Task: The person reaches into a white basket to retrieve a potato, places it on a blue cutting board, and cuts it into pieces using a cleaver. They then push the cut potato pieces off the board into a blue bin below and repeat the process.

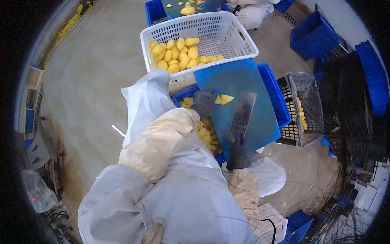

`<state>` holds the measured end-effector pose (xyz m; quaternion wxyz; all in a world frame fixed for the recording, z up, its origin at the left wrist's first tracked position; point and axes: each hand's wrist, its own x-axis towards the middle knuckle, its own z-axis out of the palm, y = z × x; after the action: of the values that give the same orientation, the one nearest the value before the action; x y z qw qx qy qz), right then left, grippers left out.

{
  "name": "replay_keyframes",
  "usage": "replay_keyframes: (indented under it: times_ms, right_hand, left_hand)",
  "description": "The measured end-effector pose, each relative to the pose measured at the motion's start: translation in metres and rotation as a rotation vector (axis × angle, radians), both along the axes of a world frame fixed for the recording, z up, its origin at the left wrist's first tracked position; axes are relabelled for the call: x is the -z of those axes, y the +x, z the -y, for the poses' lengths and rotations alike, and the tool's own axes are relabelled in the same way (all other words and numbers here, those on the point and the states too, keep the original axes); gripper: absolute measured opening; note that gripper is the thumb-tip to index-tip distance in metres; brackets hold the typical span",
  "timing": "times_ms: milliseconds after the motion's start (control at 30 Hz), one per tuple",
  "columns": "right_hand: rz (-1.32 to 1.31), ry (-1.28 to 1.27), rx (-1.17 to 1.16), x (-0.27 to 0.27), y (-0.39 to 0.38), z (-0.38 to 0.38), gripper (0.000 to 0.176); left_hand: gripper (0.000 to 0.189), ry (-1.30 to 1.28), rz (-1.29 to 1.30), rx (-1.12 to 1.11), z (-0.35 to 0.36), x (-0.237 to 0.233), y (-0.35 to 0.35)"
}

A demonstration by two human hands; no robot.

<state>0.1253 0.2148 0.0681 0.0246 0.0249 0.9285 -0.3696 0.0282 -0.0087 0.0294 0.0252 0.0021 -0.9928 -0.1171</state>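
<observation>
A cleaver [243,114] lies over the blue cutting board [227,81], its wide blade pointing away from me. My right hand [239,155], in a dark glove, is closed around its handle. My left hand [204,104], in a grey glove, is at the board's left edge, above a blue bin [177,99]; its fingers are smeared by motion. Just right of its fingers, cut potato pieces [226,99] rest on the board. More cut potato chunks [208,136] fill the bin under the board's left side.
Beyond the board stands a white basket [237,55] with whole peeled potatoes [178,53] at its left. Another blue bin [276,95] is under the board's right side. A black crate [289,110] with a plastic liner stands farther right. Another person [254,14] works at the top.
</observation>
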Motion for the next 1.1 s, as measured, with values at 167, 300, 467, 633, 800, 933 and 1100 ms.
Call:
replay_keyframes:
  times_ms: [167,300,467,633,800,933,1100]
  right_hand:
    - [0.147,-0.009,0.050,-0.005,0.000,-0.024,0.035]
    - [0.181,-0.326,0.365,0.003,-0.008,-0.029,0.038]
    - [0.207,-0.155,0.397,0.024,-0.009,-0.052,0.041]
    - [0.030,-0.243,0.495,0.050,-0.006,-0.062,0.040]
    - [-0.211,0.476,0.288,0.088,-0.003,-0.075,0.038]
    - [0.078,-0.534,0.585,0.026,-0.003,-0.051,0.038]
    - [0.020,-0.368,0.486,0.000,0.002,-0.047,0.038]
  left_hand:
    - [0.050,0.294,0.100,-0.037,0.020,0.020,-0.001]
    - [0.043,0.890,0.102,-0.287,0.015,0.031,-0.006]
    - [0.022,1.711,0.352,-0.021,-0.094,-0.021,-0.079]
    - [0.038,1.297,0.128,0.441,-0.157,-0.156,-0.130]
    - [0.044,0.211,0.165,0.217,-0.130,-0.085,-0.056]
    - [0.047,0.075,0.056,0.216,-0.119,-0.018,-0.013]
    - [0.041,0.544,0.329,0.155,-0.076,0.036,-0.038]
